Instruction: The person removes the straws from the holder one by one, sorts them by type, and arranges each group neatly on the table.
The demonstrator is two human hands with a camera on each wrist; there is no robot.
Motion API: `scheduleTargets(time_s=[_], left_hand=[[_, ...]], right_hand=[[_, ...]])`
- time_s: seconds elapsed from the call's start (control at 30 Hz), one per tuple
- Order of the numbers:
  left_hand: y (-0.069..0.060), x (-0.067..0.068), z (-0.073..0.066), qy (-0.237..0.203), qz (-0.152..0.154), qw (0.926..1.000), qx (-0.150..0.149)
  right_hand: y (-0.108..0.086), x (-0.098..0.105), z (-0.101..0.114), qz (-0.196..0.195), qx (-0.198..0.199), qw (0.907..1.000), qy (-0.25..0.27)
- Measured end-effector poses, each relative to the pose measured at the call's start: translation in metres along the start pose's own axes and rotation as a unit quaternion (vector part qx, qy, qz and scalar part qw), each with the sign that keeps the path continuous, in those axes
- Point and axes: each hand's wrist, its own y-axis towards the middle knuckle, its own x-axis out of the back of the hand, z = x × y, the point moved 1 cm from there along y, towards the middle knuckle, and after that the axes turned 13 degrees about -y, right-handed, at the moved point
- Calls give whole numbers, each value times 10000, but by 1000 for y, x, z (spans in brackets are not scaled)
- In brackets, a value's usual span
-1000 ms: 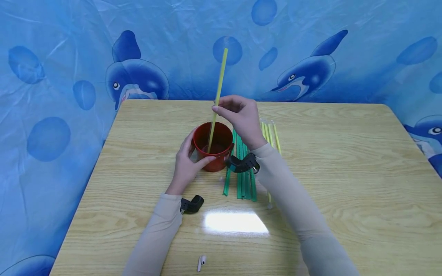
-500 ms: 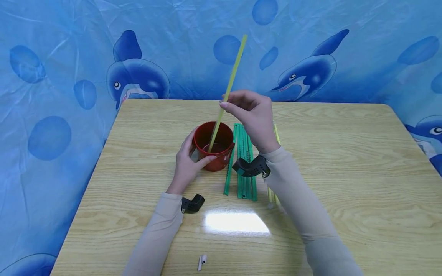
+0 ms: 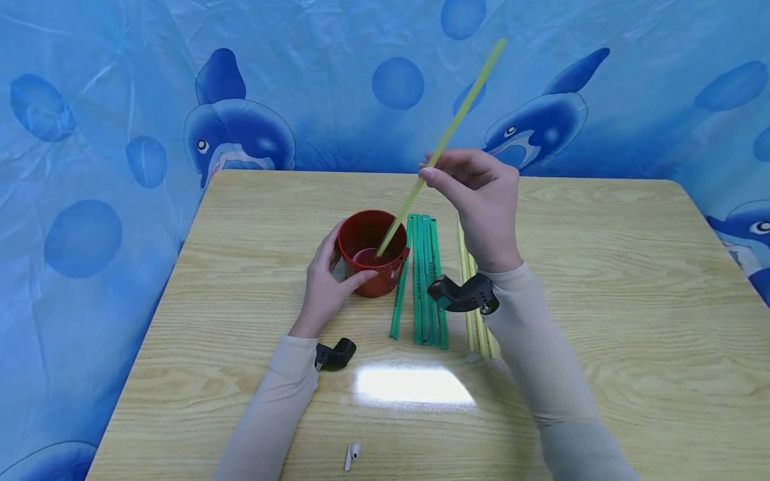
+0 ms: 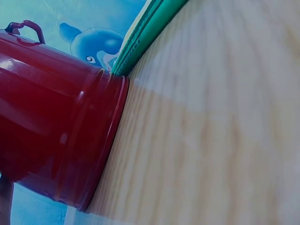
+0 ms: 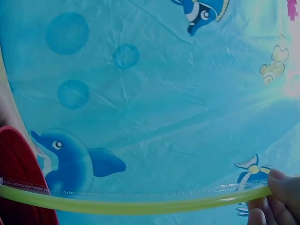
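My left hand (image 3: 327, 280) is wrapped around the near left side of a small glossy red bucket (image 3: 375, 286) that stands upright on the table. A small loop handle (image 4: 32, 28) shows on its side in the left wrist view. Above and right of it, my right hand (image 3: 481, 200) pinches a long yellow straw (image 3: 463, 107) between thumb and fingers. The straw slants up to the right, its lower end inside the bucket mouth. Clear wrapping film (image 5: 140, 192) runs along the straw in the right wrist view. Whether the straw touches the bucket's bottom is unclear.
Several green paper-wrapped straws (image 3: 425, 287) lie side by side right of the bucket, one of them against it. More yellow straws (image 3: 470, 314) lie farther right, partly under my right forearm. A white earbud (image 3: 351, 456) lies near the front edge. A blue dolphin-print sheet (image 3: 397, 40) hangs behind.
My right hand has moved right and slightly up with the yellow straw, which leans more to the right. Its lower end has shifted right and up within the bucket mouth. My left hand stays put.
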Motion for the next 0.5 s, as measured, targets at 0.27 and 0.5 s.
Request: scheduleTargets(time_s=[0.27, 0.5], left_hand=[[0, 0, -1, -24, 5, 9999, -117], [-1, 1, -1, 4, 3, 9999, -104]], right_hand=[[-1, 25, 8, -557, -107, 9973, 471], [-6, 58, 7, -1002, -347, 9899, 945]])
